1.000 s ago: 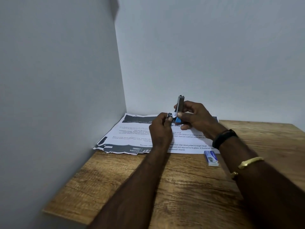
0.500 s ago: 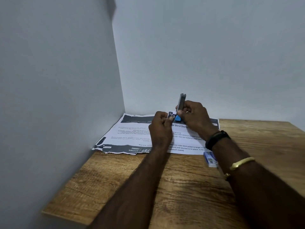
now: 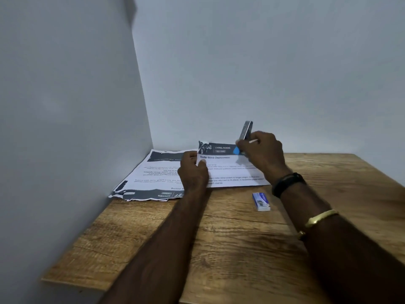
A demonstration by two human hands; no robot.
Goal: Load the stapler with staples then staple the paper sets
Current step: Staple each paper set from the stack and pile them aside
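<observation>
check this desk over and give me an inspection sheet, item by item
surface: wooden table, grain showing.
job's things: stapler held above the papers, arm swung open, blue base; top sheet headed Roller Blind Deployment, lying over a paper stack by the left wall; staple box on the table, apart from the papers.
clutter: nothing seen.
grippers: left hand pinches the top sheet's left edge; right hand grips the stapler.
cables: nothing seen.
surroundings: plain walls meeting in a corner; black wristband and gold bangle on the right arm.
</observation>
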